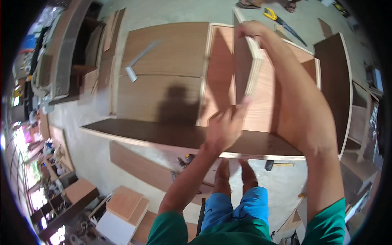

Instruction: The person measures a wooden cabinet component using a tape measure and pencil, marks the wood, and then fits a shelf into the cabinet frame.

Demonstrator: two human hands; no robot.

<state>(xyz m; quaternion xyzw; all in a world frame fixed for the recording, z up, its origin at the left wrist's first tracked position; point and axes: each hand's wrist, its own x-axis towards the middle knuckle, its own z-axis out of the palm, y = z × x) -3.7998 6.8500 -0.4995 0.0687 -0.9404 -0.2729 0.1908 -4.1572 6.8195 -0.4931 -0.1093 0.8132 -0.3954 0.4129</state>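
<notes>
A brown-faced wooden panel (245, 67) stands on edge within an open plywood cabinet frame (163, 132), its pale layered edge facing up. My right hand (254, 32) reaches over the frame, closed around the panel's far end. At the near end is my left hand (224, 127), one digit stretched along the panel and the other fingers curled by its left face. How far those fingers wrap around is partly hidden. Left of the panel, a metal try square (131, 73) lies on the flat brown boards (163, 51) of the cabinet.
A yellow-handled saw (283, 25) lies beyond the frame, near another person's sandalled feet (250, 4). Under the near side are a hammer (279, 164) and a power drill (186, 160). Stacked boards (124, 206) sit lower left; a cabinet piece (73, 49) stands at left.
</notes>
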